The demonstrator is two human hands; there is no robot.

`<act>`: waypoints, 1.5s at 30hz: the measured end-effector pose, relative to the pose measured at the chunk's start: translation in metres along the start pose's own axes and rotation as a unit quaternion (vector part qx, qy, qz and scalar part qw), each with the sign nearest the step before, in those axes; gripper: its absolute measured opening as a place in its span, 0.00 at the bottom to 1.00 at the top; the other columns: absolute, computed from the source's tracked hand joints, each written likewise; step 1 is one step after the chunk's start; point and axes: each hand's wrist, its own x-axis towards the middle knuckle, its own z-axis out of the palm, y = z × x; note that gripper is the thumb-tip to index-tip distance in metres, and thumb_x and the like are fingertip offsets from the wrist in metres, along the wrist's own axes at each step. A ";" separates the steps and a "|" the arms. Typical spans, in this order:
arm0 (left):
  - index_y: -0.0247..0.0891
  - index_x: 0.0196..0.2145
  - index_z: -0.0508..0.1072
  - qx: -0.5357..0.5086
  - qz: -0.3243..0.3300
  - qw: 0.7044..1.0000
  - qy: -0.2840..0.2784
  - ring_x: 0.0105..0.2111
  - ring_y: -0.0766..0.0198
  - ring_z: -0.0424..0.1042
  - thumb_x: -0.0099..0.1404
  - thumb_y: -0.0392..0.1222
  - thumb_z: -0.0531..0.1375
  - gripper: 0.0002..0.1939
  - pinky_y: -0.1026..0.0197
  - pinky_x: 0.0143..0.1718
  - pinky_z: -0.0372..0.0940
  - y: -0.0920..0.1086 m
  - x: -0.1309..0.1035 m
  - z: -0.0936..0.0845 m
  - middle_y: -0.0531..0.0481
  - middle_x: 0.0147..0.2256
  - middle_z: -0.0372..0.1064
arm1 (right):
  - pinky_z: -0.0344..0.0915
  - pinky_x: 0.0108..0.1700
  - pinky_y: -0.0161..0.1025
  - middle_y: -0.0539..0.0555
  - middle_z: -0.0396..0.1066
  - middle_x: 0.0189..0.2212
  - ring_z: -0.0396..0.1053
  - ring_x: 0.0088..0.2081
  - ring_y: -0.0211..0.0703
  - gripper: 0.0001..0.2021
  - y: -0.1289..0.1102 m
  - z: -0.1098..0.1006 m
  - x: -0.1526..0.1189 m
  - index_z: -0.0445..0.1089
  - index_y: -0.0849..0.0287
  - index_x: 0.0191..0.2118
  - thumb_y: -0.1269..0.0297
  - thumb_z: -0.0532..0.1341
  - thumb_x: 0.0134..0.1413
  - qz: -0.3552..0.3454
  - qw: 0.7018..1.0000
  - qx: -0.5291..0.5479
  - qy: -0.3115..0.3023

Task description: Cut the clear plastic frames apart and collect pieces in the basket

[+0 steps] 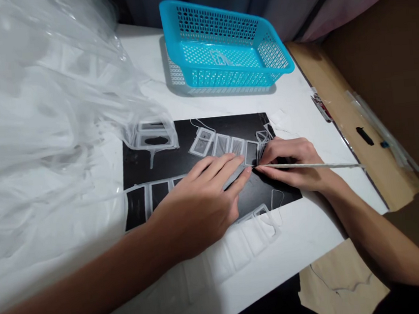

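The left hand [202,202] is laid palm down across the black mat [179,155], its fingers extended and slightly parted. No object is grasped by it; the near part of a clear strip [223,145] is covered by its fingertips. The strip, divided into framed panels, is laid slantwise on the mat, between the left hand and the mat's far edge. At its right end, the right hand [293,161] is positioned with thumb and forefinger pinched together on a thin pale rod [314,165]. The rod's tip is set just beside the left fingertips, and its length is carried rightward past the wrist. Whether the strip itself is gripped by the right fingers cannot be told.

A second panelled strip [240,245] is spread nearer the body, partly on the mat and partly on the white table [297,109]. At the mat's far left corner, a framed piece [156,140] with an oval in its middle is noted. The left of the table is covered by heaped clear film [43,118]. A blue basket [227,78] is placed beyond the mat. Clear tubes [385,132] are seen on cardboard [313,78] at the right.
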 end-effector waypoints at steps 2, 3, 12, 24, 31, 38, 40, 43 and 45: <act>0.29 0.70 0.72 0.004 0.000 1.000 -0.002 0.68 0.38 0.70 0.78 0.38 0.56 0.26 0.38 0.67 0.68 0.000 0.000 0.000 0.29 0.69 0.69 | 0.68 0.39 0.41 0.51 0.79 0.31 0.74 0.32 0.40 0.09 0.000 0.000 0.000 0.77 0.57 0.35 0.66 0.69 0.71 0.000 1.000 0.002 0.002; 0.29 0.69 0.72 0.006 0.000 1.000 -0.002 0.68 0.38 0.70 0.77 0.38 0.56 0.26 0.38 0.66 0.68 0.000 0.000 -0.001 0.30 0.68 0.69 | 0.68 0.39 0.41 0.51 0.79 0.31 0.74 0.32 0.40 0.09 0.000 0.000 0.000 0.77 0.57 0.35 0.66 0.69 0.71 -0.002 1.000 0.004 0.003; 0.30 0.68 0.72 -0.018 0.000 1.000 0.003 0.67 0.40 0.69 0.78 0.37 0.56 0.25 0.40 0.66 0.68 0.000 0.002 -0.003 0.30 0.66 0.69 | 0.69 0.37 0.41 0.51 0.79 0.30 0.73 0.32 0.41 0.08 -0.003 0.003 0.000 0.77 0.56 0.35 0.66 0.69 0.71 0.005 1.000 -0.016 0.014; 0.27 0.68 0.71 -0.017 -0.001 1.000 -0.012 0.67 0.39 0.69 0.79 0.39 0.55 0.25 0.38 0.68 0.67 0.001 0.003 -0.003 0.27 0.67 0.68 | 0.67 0.35 0.39 0.51 0.77 0.29 0.72 0.30 0.39 0.08 -0.004 0.005 0.002 0.75 0.56 0.36 0.68 0.67 0.71 -0.021 0.998 -0.051 0.028; 0.27 0.68 0.71 -0.011 -0.002 1.000 -0.005 0.68 0.38 0.70 0.79 0.39 0.55 0.25 0.39 0.68 0.67 0.000 0.002 -0.003 0.26 0.66 0.69 | 0.65 0.32 0.38 0.49 0.74 0.28 0.70 0.29 0.39 0.09 -0.001 0.006 0.002 0.73 0.55 0.35 0.68 0.66 0.71 -0.028 0.995 -0.092 0.037; 0.26 0.71 0.68 -0.037 0.016 0.999 -0.001 0.73 0.45 0.65 0.81 0.38 0.53 0.25 0.39 0.71 0.63 -0.001 -0.001 0.002 0.38 0.72 0.66 | 0.74 0.41 0.45 0.55 0.79 0.37 0.77 0.39 0.47 0.04 0.002 0.010 0.002 0.76 0.54 0.41 0.69 0.67 0.70 -0.044 0.985 -0.142 0.088; 0.25 0.71 0.68 -0.045 0.016 0.999 0.007 0.72 0.45 0.65 0.82 0.38 0.53 0.25 0.40 0.71 0.63 -0.001 -0.001 0.002 0.39 0.71 0.68 | 0.76 0.47 0.48 0.57 0.81 0.44 0.79 0.44 0.49 0.06 0.002 0.011 0.003 0.77 0.53 0.48 0.69 0.67 0.70 -0.054 0.983 -0.149 0.087; 0.25 0.70 0.70 -0.076 0.009 0.997 0.019 0.71 0.46 0.67 0.82 0.39 0.53 0.25 0.42 0.72 0.62 -0.001 -0.002 0.001 0.38 0.70 0.69 | 0.75 0.50 0.51 0.55 0.83 0.45 0.79 0.45 0.49 0.11 0.001 0.013 0.003 0.77 0.51 0.54 0.72 0.65 0.72 -0.069 0.982 -0.156 0.077; 0.25 0.69 0.70 -0.102 0.006 0.995 0.024 0.71 0.46 0.67 0.81 0.40 0.54 0.25 0.42 0.73 0.61 -0.001 -0.002 0.001 0.38 0.70 0.69 | 0.74 0.47 0.50 0.54 0.84 0.41 0.78 0.42 0.49 0.10 0.000 0.015 0.003 0.77 0.52 0.53 0.73 0.65 0.72 -0.074 0.978 -0.174 0.089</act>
